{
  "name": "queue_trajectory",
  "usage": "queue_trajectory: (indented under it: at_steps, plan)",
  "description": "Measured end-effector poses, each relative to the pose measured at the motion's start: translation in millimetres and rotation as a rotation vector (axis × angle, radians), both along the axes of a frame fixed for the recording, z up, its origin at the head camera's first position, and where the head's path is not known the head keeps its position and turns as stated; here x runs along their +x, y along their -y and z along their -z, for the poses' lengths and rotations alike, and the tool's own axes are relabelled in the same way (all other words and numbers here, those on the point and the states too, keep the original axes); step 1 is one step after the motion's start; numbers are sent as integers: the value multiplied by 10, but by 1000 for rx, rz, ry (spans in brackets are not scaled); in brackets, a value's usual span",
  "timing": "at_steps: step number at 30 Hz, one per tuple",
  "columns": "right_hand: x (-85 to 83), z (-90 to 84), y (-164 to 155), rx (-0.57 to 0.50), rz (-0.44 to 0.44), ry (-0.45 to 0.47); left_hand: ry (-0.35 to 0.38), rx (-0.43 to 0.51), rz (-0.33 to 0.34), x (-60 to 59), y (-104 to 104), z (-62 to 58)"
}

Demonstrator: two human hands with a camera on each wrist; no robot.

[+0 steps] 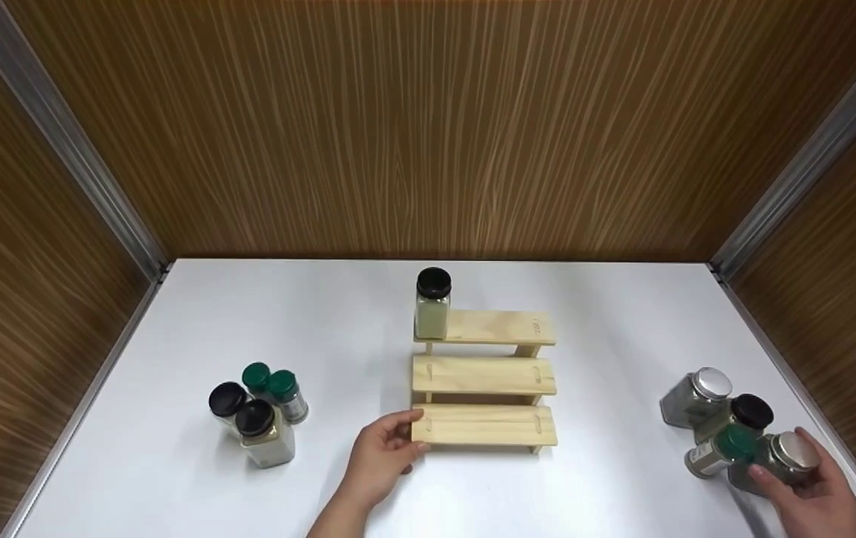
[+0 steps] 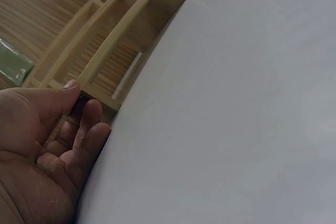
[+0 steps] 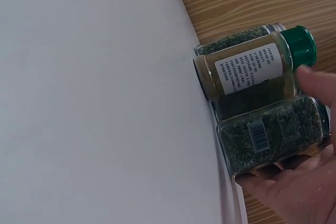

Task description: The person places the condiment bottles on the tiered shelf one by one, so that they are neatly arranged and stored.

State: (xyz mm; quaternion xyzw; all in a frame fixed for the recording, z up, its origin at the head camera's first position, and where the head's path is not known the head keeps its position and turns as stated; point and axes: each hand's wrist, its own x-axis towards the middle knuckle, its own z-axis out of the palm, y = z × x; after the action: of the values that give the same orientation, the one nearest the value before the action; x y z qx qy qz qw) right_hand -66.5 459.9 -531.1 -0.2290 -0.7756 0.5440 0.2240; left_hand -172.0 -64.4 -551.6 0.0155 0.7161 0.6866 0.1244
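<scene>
A three-step wooden rack (image 1: pixel 484 373) stands mid-table, seen close up in the left wrist view (image 2: pixel 105 51). A black-lidded jar (image 1: pixel 433 305) of pale spice sits at the left end of its top step. My left hand (image 1: pixel 411 435) pinches the left end of the lowest step, thumb on top and fingers curled below (image 2: pixel 81 98). At the far right my right hand (image 1: pixel 780 465) grips a silver-lidded jar (image 1: pixel 794 450) of dark green herbs (image 3: pixel 270 135), palm (image 3: pixel 294 192) underneath. A green-lidded jar (image 1: pixel 719 450) stands against it, its label (image 3: pixel 247 69) facing the right wrist camera.
A black-lidded jar (image 1: pixel 749 412) and another silver-lidded jar (image 1: pixel 697 396) stand just behind the right hand. Several jars with black and green lids (image 1: pixel 256 411) cluster at the left. The white table (image 1: pixel 607 329) is enclosed by wood-panelled walls (image 1: pixel 428 127) on three sides.
</scene>
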Motion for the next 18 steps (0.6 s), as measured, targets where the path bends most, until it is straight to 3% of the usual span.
queue_trajectory:
  at_steps: [5,12,15,18]
  plan:
    - [-15,5,67,143,92,51,-24,20,-9,8,11,30]
    - [19,1,173,164,192,36,-15,16,-8,2,-5,48]
    - [56,-26,229,160,245,-18,-14,16,-5,4,-11,45]
    - [86,-106,276,54,273,-190,-19,22,-1,9,-10,32]
